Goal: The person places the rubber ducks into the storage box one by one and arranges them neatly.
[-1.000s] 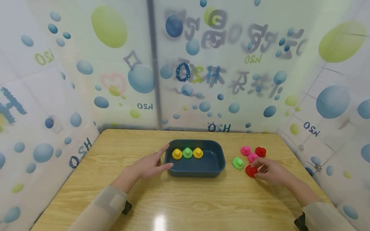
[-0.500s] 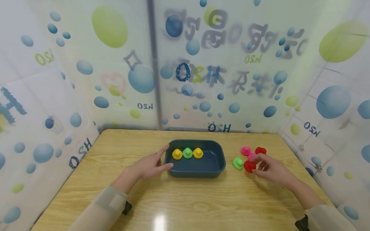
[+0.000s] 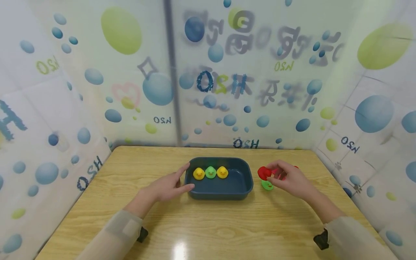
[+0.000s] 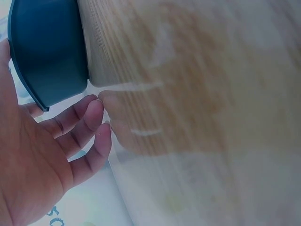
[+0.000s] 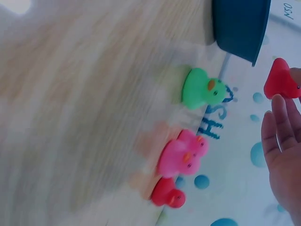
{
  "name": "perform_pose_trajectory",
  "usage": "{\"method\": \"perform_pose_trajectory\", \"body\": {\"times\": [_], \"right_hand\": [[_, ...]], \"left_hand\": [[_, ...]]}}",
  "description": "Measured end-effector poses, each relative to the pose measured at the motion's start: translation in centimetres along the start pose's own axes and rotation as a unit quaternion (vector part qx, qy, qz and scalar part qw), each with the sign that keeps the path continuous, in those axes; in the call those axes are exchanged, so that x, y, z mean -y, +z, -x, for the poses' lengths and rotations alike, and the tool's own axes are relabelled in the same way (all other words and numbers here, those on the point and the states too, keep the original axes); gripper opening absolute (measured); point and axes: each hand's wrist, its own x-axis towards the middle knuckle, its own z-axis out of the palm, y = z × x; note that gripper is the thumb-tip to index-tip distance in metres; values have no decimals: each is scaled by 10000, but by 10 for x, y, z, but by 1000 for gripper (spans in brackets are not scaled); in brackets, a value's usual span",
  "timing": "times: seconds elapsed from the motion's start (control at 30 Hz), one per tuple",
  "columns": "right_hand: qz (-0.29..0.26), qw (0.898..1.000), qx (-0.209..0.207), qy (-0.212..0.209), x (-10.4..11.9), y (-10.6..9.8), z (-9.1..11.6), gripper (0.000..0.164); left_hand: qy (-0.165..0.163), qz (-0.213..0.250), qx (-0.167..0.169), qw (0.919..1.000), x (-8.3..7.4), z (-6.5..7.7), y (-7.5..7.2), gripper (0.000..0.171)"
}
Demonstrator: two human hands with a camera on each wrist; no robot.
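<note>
My right hand (image 3: pixel 290 180) pinches a red rubber duck (image 3: pixel 264 173) between thumb and fingers, lifted off the table just right of the dark blue tray (image 3: pixel 219 196). The held duck appears at the right edge of the right wrist view. Below it sits a green rubber duck (image 3: pixel 267 185), partly covered in the head view. My left hand (image 3: pixel 167 186) rests against the tray's left end, thumb and index finger spread along it, other fingers loosely bent. Inside the tray, a yellow duck (image 3: pixel 199 174), a green duck (image 3: pixel 210 172) and another yellow duck (image 3: pixel 222 172) stand in a row.
Two pink ducks (image 5: pixel 178 157) and a second red duck (image 5: pixel 167 193) stand close together on the wooden table (image 3: pixel 208 227), mostly hidden behind my right hand in the head view. Curtain-like walls (image 3: pixel 139 119) with printed bubbles enclose the table's back and sides.
My right hand has picked up the front red duck from beside the green one and carried it up and left toward the tray. My left hand has stayed in place.
</note>
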Motion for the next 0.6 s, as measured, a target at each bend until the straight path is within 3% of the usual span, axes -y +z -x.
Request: {"method": "perform_pose_trajectory", "body": {"times": [0.6], "right_hand": [[362,9991,-215,-24,18,47,-57,33]], "left_hand": [[16,69,15,10000,-2,0,-1,101]]}}
